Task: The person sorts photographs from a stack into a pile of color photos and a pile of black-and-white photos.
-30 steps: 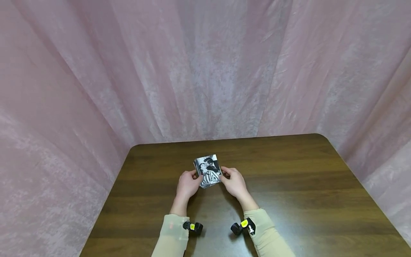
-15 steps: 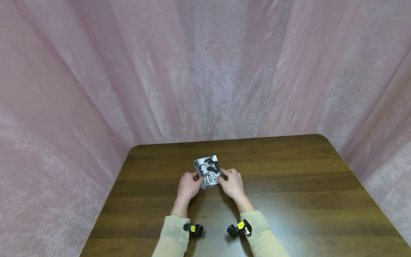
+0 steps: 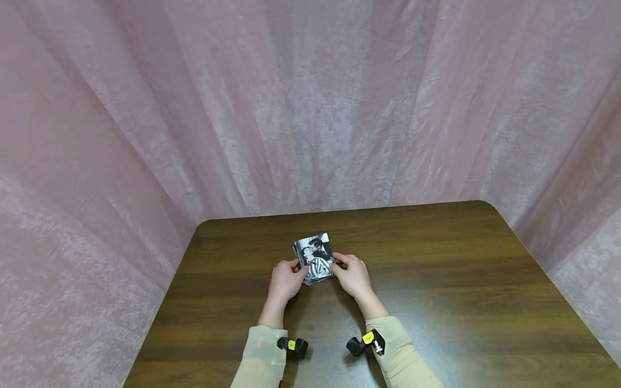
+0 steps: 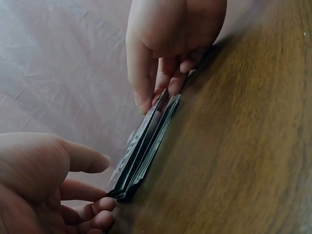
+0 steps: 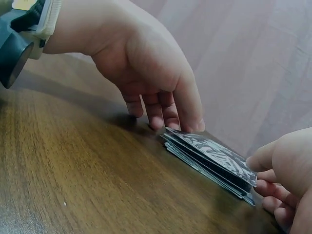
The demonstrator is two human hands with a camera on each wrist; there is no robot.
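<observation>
We see a pink curtain (image 3: 310,108) wrapping round the far side and both flanks of a dark wooden tabletop (image 3: 436,280). On that tabletop, a little toward twelve o'clock from our wrists, lies a small stack of photos (image 3: 314,257), its top print a black-and-white picture of two people. The stack rests flat on the wood, its edges slightly fanned in the wrist views.

Our left hand (image 3: 284,280) sits at the stack's nine o'clock side, thumb on top and curled fingers (image 4: 100,212) tucked at its near corner, pinching that edge. Our right hand (image 3: 353,275) sits at the three o'clock side, its fingertips (image 4: 165,92) curled down onto the opposite edge and gripping it. Beige sleeves (image 3: 262,358) cover both forearms, each carrying a small black wrist camera (image 3: 292,345) with a yellow tag.
</observation>
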